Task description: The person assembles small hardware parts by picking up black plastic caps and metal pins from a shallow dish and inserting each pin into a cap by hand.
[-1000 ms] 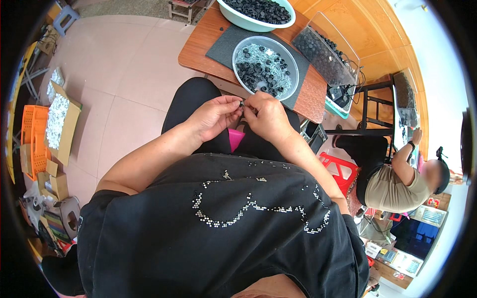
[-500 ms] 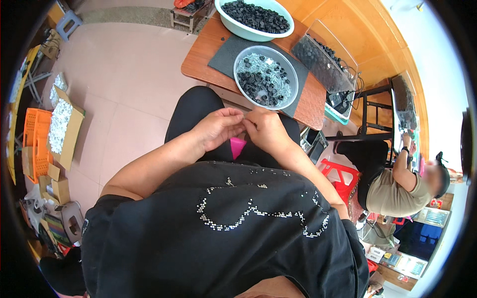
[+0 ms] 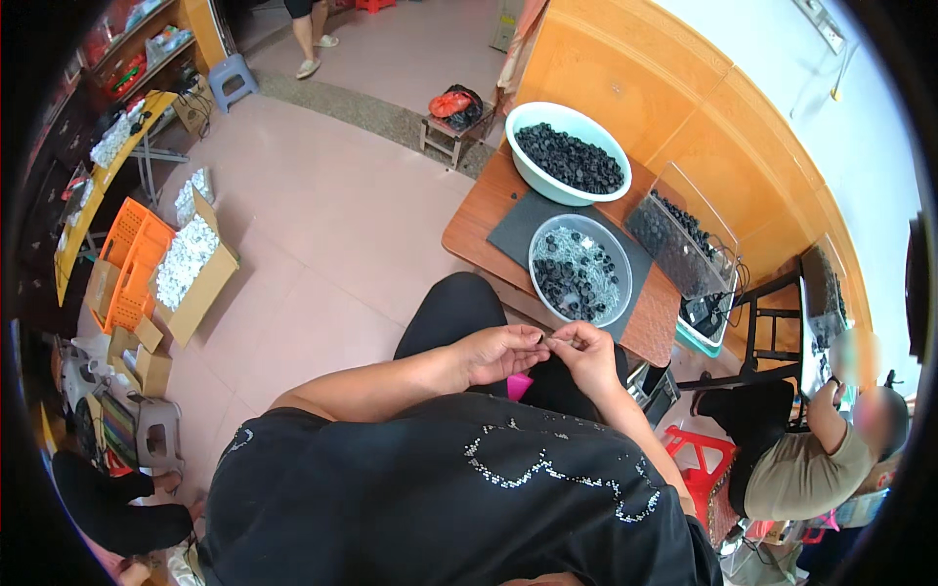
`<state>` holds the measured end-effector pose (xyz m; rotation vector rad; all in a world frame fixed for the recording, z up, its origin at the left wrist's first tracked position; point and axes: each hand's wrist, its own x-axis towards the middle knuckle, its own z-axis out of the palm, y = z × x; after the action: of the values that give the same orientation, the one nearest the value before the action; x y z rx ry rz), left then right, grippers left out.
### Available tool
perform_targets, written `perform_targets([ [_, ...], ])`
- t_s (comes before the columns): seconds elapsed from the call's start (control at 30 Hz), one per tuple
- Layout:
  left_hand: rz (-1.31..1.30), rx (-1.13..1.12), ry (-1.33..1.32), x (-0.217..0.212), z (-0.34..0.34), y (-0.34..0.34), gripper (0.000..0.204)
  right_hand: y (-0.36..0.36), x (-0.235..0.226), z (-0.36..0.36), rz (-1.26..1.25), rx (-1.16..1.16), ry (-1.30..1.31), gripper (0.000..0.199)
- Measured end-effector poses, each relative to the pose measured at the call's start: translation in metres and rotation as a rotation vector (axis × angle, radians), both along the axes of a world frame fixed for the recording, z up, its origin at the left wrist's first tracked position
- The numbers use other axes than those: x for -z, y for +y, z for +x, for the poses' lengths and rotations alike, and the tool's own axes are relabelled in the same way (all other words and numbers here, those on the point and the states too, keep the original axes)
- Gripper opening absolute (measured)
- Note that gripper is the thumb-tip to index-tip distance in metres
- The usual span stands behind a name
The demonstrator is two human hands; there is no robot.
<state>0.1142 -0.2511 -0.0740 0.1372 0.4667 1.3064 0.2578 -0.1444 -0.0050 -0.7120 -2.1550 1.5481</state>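
Observation:
My left hand (image 3: 494, 355) and my right hand (image 3: 590, 357) meet above my lap, thumbs and fingertips pinched together. Something small and dark shows at the fingertips, too tiny to make out. Just beyond them, a translucent round bowl (image 3: 625, 285) holds black round plastic pieces (image 3: 563, 285) mixed with thin silvery bits that look like screws or pins. Behind it a larger pale green basin (image 3: 553, 190) is full of similar black pieces. Below my hands, a bright pink thing (image 3: 518, 387) shows between my legs, partly covered.
The bowl rests on a dark mat (image 3: 510, 234) on a brown table (image 3: 471, 232). A clear bin (image 3: 674, 244) of black parts is at the right, near a red stool (image 3: 700, 457) and a seated co-worker (image 3: 816, 464). Left are an orange crate (image 3: 125, 234) and a cardboard box (image 3: 210, 293) holding white pieces.
The view has shifted, so the table, bowls and my hands appear lower and farther right. My hands stay together, fingertips pinched. A standing person's legs now show at the top.

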Motion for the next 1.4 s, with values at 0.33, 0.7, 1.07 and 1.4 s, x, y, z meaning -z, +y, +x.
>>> perform_targets([
  [0.33, 0.089, 0.001, -0.188, -0.006, 0.002, 0.000, 0.019, -0.007, 0.008, -0.006, -0.064, 0.168, 0.137, 0.009],
  [0.7, 0.118, -0.026, -0.192, -0.009, 0.002, -0.002, 0.017, -0.014, -0.009, -0.006, 0.372, 0.149, 0.089, 0.009],
  [1.07, 0.115, -0.046, -0.252, -0.006, 0.012, -0.006, 0.022, -0.027, -0.018, 0.002, 0.375, 0.111, 0.024, 0.009],
  [1.4, 0.098, -0.018, -0.046, -0.025, 0.002, -0.005, 0.014, -0.023, -0.020, -0.004, 0.424, 0.112, 0.102, 0.010],
])
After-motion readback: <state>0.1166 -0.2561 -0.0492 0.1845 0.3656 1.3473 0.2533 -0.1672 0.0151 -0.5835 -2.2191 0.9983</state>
